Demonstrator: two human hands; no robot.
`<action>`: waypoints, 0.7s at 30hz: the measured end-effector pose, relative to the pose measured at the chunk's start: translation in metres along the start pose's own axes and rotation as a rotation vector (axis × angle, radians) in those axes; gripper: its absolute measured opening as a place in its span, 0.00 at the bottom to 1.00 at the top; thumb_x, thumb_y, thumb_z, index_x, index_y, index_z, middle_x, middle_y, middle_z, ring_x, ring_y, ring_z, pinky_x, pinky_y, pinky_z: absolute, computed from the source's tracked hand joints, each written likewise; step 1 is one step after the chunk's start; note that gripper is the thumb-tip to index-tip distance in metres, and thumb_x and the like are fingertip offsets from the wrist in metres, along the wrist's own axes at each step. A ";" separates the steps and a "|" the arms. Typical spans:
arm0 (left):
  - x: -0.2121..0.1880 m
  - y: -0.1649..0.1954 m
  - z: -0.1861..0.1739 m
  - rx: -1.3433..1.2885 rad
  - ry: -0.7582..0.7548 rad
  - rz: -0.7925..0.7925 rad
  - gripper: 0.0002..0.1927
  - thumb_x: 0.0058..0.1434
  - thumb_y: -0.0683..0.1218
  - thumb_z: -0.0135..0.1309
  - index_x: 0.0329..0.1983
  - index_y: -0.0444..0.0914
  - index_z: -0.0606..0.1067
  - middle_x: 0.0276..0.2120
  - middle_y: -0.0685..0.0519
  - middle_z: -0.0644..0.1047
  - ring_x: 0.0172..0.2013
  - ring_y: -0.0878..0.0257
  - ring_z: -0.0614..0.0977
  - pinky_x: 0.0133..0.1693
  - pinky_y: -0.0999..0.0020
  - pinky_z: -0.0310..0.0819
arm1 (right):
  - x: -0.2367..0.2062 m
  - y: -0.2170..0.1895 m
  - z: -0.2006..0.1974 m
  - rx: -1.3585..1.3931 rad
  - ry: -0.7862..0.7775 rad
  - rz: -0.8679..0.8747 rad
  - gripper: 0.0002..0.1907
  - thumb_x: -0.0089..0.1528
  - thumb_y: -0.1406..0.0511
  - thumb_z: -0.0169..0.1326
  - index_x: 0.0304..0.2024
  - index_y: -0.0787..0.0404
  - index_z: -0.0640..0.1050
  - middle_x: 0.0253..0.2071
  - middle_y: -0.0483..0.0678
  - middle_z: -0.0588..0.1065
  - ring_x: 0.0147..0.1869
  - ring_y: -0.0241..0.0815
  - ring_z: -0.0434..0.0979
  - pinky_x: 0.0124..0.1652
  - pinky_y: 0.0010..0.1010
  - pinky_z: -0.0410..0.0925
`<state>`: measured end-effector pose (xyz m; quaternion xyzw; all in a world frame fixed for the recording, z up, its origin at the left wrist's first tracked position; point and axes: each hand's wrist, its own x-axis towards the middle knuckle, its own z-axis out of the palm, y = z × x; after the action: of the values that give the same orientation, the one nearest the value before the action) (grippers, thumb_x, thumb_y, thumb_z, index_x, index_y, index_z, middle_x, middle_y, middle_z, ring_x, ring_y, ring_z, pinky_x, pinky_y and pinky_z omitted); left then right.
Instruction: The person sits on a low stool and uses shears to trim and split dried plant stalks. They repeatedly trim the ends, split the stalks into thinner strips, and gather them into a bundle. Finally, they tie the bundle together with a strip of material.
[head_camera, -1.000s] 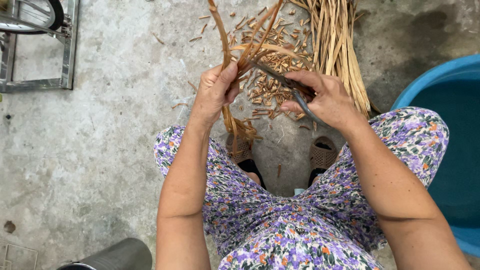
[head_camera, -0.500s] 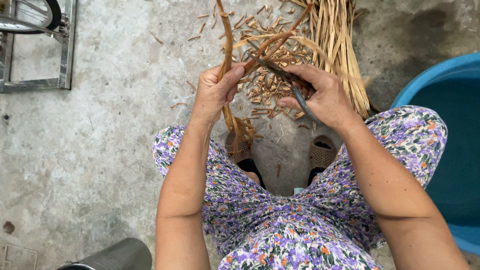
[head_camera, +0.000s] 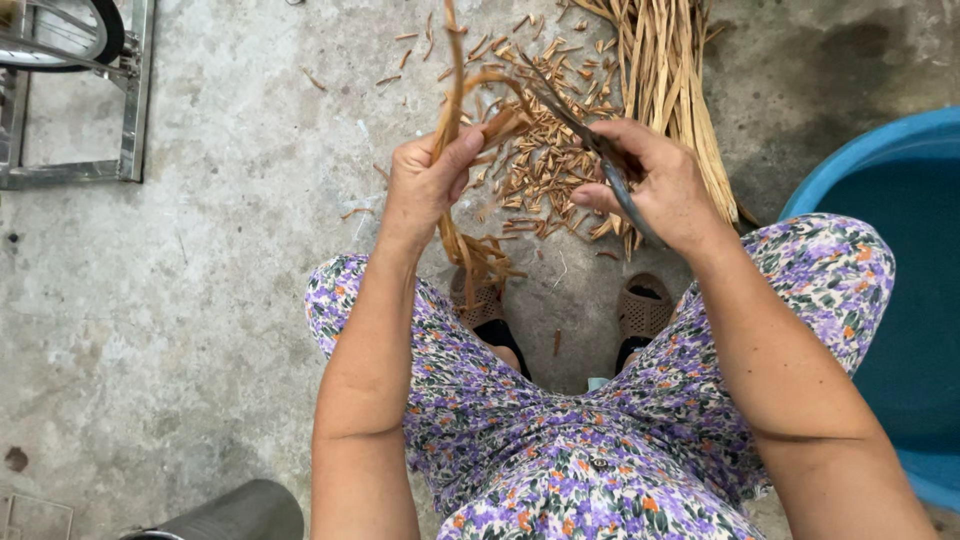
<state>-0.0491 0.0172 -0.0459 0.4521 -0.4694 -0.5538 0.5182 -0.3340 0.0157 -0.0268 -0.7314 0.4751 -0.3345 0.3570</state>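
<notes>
Left hand (head_camera: 425, 190) pinches a bent brown strip (head_camera: 452, 110); right hand (head_camera: 655, 185) grips a dark blade (head_camera: 580, 130) over scattered trimmings (head_camera: 540, 175) on concrete.

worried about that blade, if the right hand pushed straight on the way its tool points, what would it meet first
Probably the curved brown strip that the left hand holds; the right hand aims its dark tool at it, though depth is unclear.

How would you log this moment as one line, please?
left hand: grips brown strips | right hand: holds dark blade | cut chips on concrete floor
</notes>
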 end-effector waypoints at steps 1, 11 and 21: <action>0.000 0.000 0.001 0.039 -0.001 0.012 0.13 0.69 0.49 0.59 0.46 0.35 0.83 0.19 0.63 0.71 0.18 0.75 0.65 0.21 0.77 0.55 | 0.000 -0.002 -0.003 -0.031 0.007 -0.056 0.37 0.53 0.53 0.73 0.59 0.62 0.77 0.35 0.45 0.75 0.39 0.36 0.76 0.40 0.30 0.71; -0.001 0.000 0.013 0.415 -0.017 0.124 0.13 0.70 0.50 0.59 0.51 0.39 0.84 0.22 0.66 0.72 0.23 0.78 0.66 0.25 0.78 0.60 | -0.001 -0.014 0.005 -0.117 0.074 -0.308 0.31 0.57 0.54 0.72 0.56 0.63 0.80 0.44 0.47 0.80 0.42 0.33 0.80 0.39 0.25 0.74; -0.003 0.008 0.014 0.483 -0.006 0.163 0.11 0.69 0.48 0.60 0.51 0.40 0.84 0.27 0.61 0.81 0.27 0.77 0.74 0.29 0.77 0.70 | 0.004 -0.007 0.001 0.083 0.018 0.175 0.26 0.56 0.52 0.69 0.53 0.55 0.81 0.29 0.45 0.74 0.32 0.33 0.75 0.33 0.26 0.69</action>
<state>-0.0611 0.0207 -0.0356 0.5218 -0.6245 -0.3832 0.4368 -0.3286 0.0140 -0.0209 -0.6686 0.5262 -0.3280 0.4106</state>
